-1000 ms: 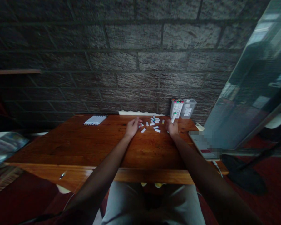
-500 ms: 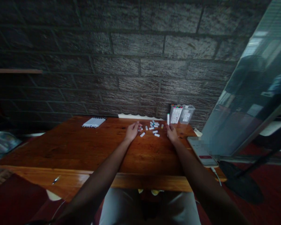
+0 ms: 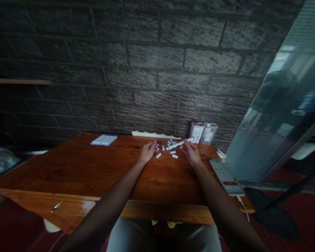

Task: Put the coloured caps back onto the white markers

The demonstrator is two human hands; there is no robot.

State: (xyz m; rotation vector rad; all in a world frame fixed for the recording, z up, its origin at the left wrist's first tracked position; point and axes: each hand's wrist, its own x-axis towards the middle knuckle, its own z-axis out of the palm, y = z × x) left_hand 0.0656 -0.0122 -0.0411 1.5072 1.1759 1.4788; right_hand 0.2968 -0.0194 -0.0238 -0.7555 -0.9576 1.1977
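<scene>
My right hand [image 3: 190,153] is closed on a white marker [image 3: 180,143] that lies nearly level, its tip pointing left over a scatter of several white caps [image 3: 170,149] on the wooden table [image 3: 94,171]. My left hand [image 3: 147,151] rests at the left edge of the caps, fingers curled around something small that I cannot make out. Behind my right hand stand two clear plastic boxes: one with markers upright in it [image 3: 196,130] and one beside it [image 3: 209,132].
A row of white markers [image 3: 104,139] lies at the table's back left. A phone [image 3: 227,176] with a cable lies at the right edge. A brick wall rises behind the table, and a glass panel [image 3: 280,105] leans on the right.
My right hand has tipped the marker from upright near the boxes down to nearly level, pointing left over the caps. My left hand has stayed by the caps.
</scene>
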